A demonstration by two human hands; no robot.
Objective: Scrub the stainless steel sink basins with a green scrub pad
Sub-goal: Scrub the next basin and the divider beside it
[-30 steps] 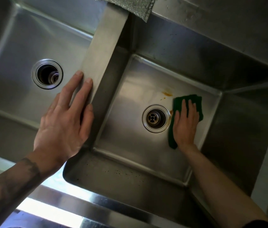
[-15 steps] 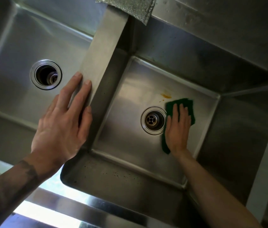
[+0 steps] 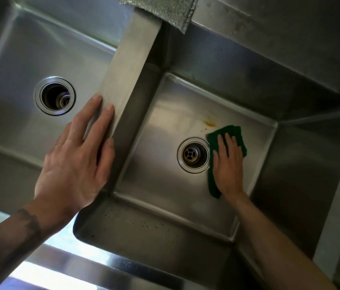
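steel basin (image 3: 165,191), orange-stained; right hand (image 3: 228,166) flat on green pad (image 3: 233,132), left hand (image 3: 75,164) flat on divider (image 3: 129,70).

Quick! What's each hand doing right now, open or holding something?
Left hand: open, resting flat on the divider.
Right hand: open, straight fingers pressing the green scrub pad onto the basin floor.

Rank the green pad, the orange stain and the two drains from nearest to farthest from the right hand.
1. Green scrub pad, pressed under the right hand.
2. Right drain, beside the hand, and orange stain, just beyond the pad: too close to call.
3. Left drain, far to the left.
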